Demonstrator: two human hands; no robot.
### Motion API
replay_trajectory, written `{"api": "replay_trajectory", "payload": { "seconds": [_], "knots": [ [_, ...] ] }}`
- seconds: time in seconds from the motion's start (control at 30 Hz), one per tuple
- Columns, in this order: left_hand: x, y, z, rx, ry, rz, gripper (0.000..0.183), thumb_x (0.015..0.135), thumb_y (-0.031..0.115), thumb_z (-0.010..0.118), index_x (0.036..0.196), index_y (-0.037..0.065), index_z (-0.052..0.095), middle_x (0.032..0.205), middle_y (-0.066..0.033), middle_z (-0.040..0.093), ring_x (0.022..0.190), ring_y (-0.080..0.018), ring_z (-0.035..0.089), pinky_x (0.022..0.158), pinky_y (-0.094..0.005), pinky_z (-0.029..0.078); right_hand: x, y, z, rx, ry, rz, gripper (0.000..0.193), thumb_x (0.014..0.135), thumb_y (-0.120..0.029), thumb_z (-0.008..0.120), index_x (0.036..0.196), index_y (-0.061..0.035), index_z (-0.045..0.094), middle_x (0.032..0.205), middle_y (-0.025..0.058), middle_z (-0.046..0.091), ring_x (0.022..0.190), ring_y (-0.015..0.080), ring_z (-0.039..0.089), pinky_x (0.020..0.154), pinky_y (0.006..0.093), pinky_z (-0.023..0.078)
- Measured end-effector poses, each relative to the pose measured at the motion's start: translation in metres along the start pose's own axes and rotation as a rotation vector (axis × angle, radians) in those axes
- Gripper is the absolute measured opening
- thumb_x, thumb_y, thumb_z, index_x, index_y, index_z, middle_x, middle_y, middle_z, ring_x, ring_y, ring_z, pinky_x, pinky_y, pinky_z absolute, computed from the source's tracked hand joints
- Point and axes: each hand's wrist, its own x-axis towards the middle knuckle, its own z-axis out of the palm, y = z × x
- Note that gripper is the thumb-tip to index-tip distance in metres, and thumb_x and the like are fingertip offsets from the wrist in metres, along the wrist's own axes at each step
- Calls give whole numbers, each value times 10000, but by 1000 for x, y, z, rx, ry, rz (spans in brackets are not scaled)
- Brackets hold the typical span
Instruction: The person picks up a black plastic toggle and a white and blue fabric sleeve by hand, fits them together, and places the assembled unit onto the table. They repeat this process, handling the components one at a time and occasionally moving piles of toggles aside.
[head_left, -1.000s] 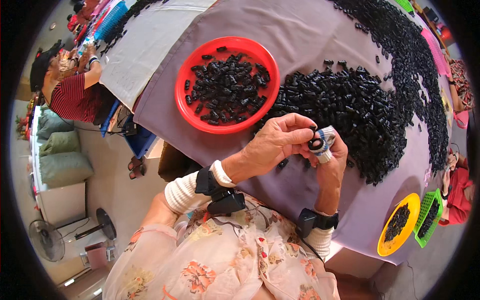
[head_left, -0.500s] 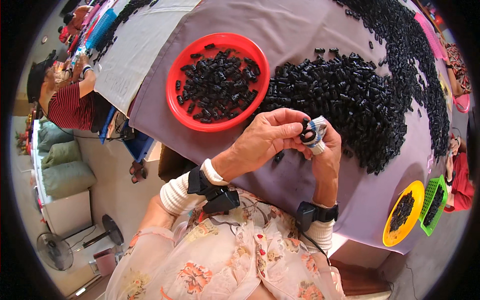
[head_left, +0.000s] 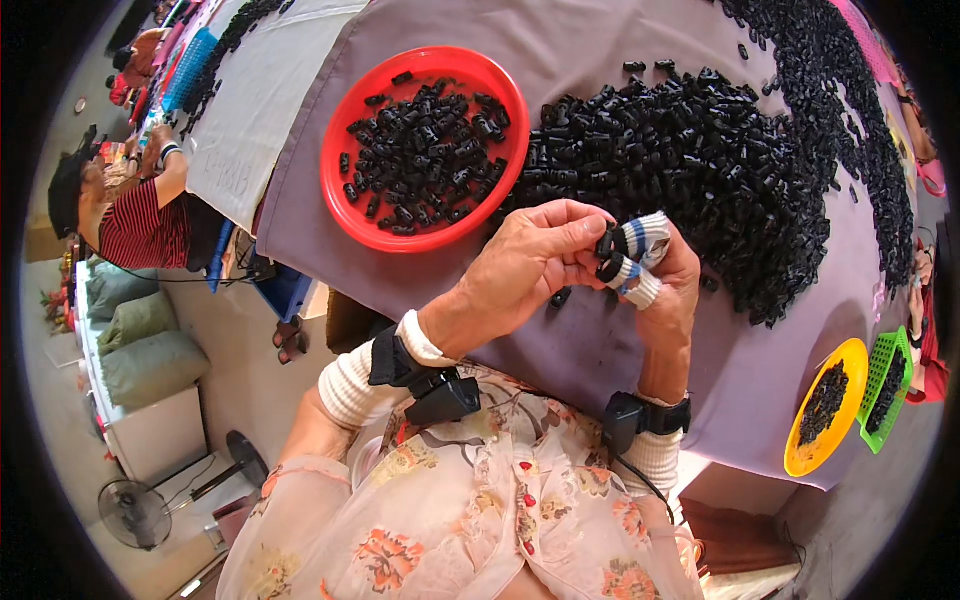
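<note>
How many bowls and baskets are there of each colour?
Red bowl: 1
Yellow bowl: 1
Green basket: 1
Total: 3
All hold small black parts.

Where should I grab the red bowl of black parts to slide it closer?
Take the red bowl by its bare near-left rim, coming from the left hand side: that edge faces the person, while the black pile crowds its right rim.
</note>
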Motion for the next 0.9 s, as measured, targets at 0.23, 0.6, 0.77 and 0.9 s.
{"api": "replay_trajectory", "payload": {
  "seconds": [0.23, 0.6, 0.77, 0.9],
  "knots": [
    [2, -1, 0, 19, 23, -1, 198, 890, 172, 498, 1006, 17, 542, 864, -34, 596, 764, -99, 572, 703, -272, 483, 1, 3, -2, -6, 2, -19, 254, 638, -24, 711, 836, -69, 558, 732, -58, 545, 650, 15, 476, 577, 168, 396],
    [-2, 2, 2, 36, 20, -23, 253, 809, 50, 570, 1056, 7, 541, 897, -53, 591, 813, -128, 581, 725, -295, 486, 2, 5, -2, -81, 31, -72, 250, 653, -29, 726, 826, -69, 549, 720, -68, 521, 628, 5, 443, 543, 160, 364],
    [-4, 3, 1, 61, 33, -20, 240, 809, 64, 577, 1040, 6, 549, 894, -52, 591, 808, -124, 581, 724, -289, 489, 1, 3, 1, -96, 18, -49, 260, 644, -25, 727, 819, -68, 541, 714, -76, 506, 628, 4, 430, 545, 157, 358],
    [-5, 4, 0, 92, 69, -29, 224, 810, 68, 576, 1023, 2, 556, 887, -55, 592, 797, -122, 579, 728, -289, 495, 0, 4, 0, -159, 4, -56, 243, 653, 1, 690, 834, -63, 541, 717, -72, 513, 626, 9, 437, 550, 160, 364]
  ]
}}
